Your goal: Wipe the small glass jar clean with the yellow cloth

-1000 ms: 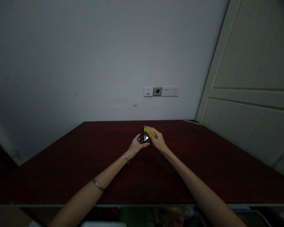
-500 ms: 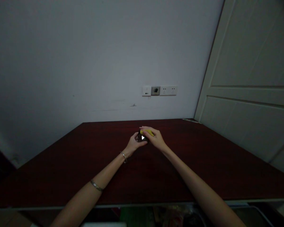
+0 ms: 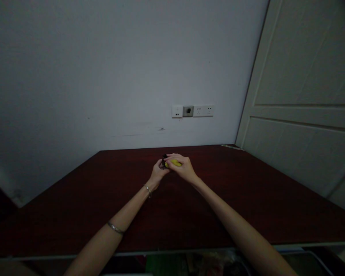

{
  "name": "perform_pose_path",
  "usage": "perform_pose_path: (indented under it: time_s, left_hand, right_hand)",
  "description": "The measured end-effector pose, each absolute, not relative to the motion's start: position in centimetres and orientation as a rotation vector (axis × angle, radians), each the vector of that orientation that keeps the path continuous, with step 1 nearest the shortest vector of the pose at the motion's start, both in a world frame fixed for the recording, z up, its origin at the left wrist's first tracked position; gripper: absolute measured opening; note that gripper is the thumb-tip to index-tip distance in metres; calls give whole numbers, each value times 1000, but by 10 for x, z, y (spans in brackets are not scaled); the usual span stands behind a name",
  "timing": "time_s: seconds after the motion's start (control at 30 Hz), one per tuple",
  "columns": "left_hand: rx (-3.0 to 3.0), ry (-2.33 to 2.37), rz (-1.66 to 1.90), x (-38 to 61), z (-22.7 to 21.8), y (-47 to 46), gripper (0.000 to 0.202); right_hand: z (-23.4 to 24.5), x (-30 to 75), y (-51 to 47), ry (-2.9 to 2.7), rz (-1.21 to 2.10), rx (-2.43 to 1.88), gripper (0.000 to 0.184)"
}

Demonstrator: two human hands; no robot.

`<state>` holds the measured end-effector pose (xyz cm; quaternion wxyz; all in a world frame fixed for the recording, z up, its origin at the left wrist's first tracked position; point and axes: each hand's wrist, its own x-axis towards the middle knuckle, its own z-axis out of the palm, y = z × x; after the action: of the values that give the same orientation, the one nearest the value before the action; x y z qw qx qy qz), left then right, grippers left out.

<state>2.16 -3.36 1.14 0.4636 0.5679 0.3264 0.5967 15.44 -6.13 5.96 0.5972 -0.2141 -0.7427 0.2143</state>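
My left hand [image 3: 156,174] is closed around a small dark object [image 3: 164,157], whose kind I cannot make out because fingers cover most of it. In my right hand [image 3: 187,170] a soft-looking yellow piece [image 3: 175,162], perhaps a sponge or cloth, is gripped between thumb and fingers. The yellow piece lies against the dark object, and both hands meet over the far middle of the dark red table [image 3: 172,214].
Behind the table rises a pale wall [image 3: 132,76] with a row of sockets [image 3: 202,111]. A white panelled door [image 3: 299,88] stands at the right. Under the table's front edge are a green item [image 3: 163,264] and other clutter.
Both hands have shifted slightly left with what they hold. The yellow piece has slid left and lower across the dark object, and the bright reflection on it is gone from view.
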Motion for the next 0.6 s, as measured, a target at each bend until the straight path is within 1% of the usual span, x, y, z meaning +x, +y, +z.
perform_pose_path:
  time_s: [0.13, 0.23, 0.3, 0.43, 0.6]
  left_hand:
    - [1449, 823, 1428, 21, 14, -37, 62]
    - [1487, 790, 1345, 24, 17, -43, 67]
    - [1507, 744, 1290, 27, 17, -46, 68]
    - [1512, 667, 1253, 31, 16, -50, 67]
    - [1472, 667, 1252, 32, 16, -51, 63]
  right_hand:
    - [60, 154, -48, -1562, 619, -617, 20]
    - [58, 158, -36, -1434, 742, -716, 28]
    - [55, 162, -32, -1366, 775, -759, 31]
    - [50, 166, -42, -1332, 740, -741, 28]
    - [53, 166, -61, -1456, 564, -605, 13]
